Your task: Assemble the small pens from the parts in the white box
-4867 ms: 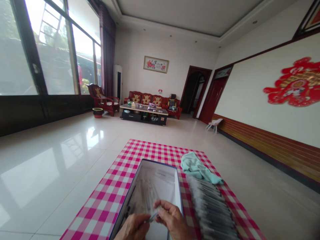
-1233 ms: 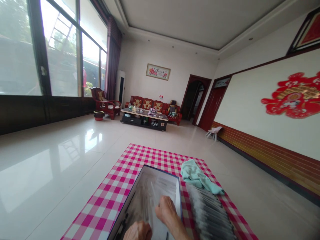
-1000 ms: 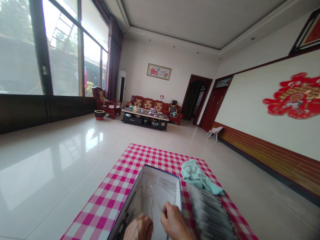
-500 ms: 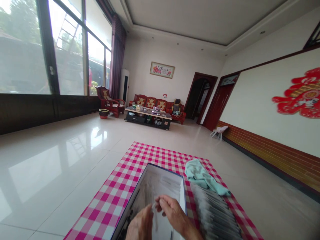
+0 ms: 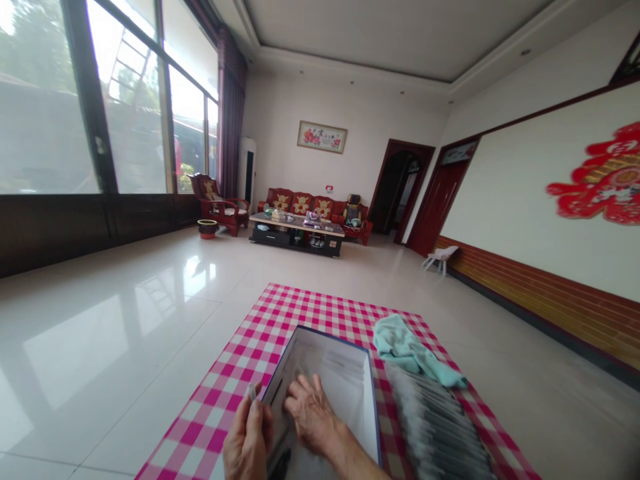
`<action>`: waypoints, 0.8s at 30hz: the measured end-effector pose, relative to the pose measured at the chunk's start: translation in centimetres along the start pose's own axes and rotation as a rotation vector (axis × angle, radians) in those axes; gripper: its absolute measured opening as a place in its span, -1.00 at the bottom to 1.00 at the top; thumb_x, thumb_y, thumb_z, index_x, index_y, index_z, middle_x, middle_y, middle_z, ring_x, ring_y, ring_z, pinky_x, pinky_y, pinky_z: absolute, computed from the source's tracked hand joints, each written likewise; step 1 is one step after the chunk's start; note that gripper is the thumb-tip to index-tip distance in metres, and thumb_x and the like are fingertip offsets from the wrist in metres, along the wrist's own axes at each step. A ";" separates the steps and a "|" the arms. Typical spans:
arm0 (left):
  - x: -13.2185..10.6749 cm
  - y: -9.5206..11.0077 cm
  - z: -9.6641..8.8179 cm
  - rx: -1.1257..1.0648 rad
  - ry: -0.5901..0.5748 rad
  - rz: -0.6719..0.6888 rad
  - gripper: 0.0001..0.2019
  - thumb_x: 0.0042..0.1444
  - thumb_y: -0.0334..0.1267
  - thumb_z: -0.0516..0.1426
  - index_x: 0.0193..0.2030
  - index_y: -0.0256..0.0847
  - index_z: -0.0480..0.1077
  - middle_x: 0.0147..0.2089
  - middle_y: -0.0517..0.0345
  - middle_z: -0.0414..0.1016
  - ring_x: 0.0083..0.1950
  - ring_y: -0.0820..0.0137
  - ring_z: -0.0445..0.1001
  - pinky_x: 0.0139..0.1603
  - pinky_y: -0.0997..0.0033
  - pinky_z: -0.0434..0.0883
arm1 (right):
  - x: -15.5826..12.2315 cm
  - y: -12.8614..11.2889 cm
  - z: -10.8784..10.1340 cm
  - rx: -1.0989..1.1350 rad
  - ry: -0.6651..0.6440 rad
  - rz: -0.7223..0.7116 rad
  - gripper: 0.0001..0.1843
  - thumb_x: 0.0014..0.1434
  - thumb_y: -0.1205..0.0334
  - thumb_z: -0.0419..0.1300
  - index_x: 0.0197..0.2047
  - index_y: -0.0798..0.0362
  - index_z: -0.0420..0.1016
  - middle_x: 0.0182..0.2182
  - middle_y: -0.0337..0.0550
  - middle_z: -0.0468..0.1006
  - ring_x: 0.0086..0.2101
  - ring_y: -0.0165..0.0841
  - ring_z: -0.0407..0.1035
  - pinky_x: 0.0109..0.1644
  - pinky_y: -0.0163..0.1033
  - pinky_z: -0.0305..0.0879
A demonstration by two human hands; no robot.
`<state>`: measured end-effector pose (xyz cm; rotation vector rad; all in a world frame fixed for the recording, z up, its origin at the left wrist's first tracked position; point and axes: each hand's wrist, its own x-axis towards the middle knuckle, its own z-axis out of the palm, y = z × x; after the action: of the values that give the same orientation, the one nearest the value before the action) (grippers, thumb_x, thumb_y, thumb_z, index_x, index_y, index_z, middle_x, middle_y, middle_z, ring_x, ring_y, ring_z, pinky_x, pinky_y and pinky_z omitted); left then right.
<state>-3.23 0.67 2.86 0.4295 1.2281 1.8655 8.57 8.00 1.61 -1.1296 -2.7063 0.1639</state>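
My left hand (image 5: 247,430) is closed at the box's left edge, pinching a small whitish, translucent piece (image 5: 253,392) between thumb and fingers. Inside the shallow white box (image 5: 353,380) with a dark blue rim, my right hand (image 5: 313,410) reaches down with bent fingers somewhat apart. Its fingertips are near the box's bottom; I see nothing held in them. Thin dark pieces (image 5: 283,460) lie in the left part of the box, blurred and partly covered by my hands.
Right of the box lies a row of dark, slender items in clear plastic (image 5: 440,427), with a teal cloth (image 5: 407,343) behind it. A pink checked cloth (image 5: 240,347) lies under everything. Farther off stand a low table (image 5: 300,227) and a red wooden sofa (image 5: 290,200).
My hands, close together over the box before, have parted. The left moved to the left edge with the whitish piece; the right went down into the box.
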 end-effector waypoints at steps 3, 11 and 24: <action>0.1 -0.3 -0.3 -0.015 -0.067 -0.001 -0.37 -0.08 0.11 0.20 0.10 -0.19 0.30 -0.57 0.38 0.29 -0.65 0.61 0.15 -0.70 0.66 0.12 | -0.4 1.3 -1.1 -0.035 0.021 0.055 -0.78 0.09 0.48 -0.01 -0.38 0.06 0.43 -0.32 -0.13 0.47 -0.16 -0.24 0.29 0.09 0.11 0.01; 0.8 -0.9 -0.8 0.000 -0.053 -0.039 -0.37 -0.12 0.09 0.23 0.06 -0.22 0.32 -0.56 0.36 0.31 -0.62 0.60 0.19 -0.67 0.65 0.17 | 0.9 -0.8 -0.5 -0.009 -0.023 -0.059 -0.68 0.08 0.46 0.02 -0.13 -0.05 0.38 -0.18 -0.22 0.47 -0.08 -0.29 0.26 0.08 -0.03 0.08; 0.2 0.0 0.0 0.008 -0.066 -0.045 -0.50 -0.15 0.05 0.24 -0.11 -0.22 0.38 -0.60 0.39 0.29 -0.67 0.63 0.17 -0.71 0.66 0.13 | -0.6 0.4 -2.2 -0.058 -0.019 -0.019 -0.80 0.17 0.42 -0.01 -0.28 0.00 0.41 -0.24 -0.20 0.45 -0.14 -0.31 0.26 0.08 -0.02 0.02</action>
<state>-3.36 0.84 2.79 0.4610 1.1914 1.7955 9.75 7.93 3.57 -1.1238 -2.7542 0.0947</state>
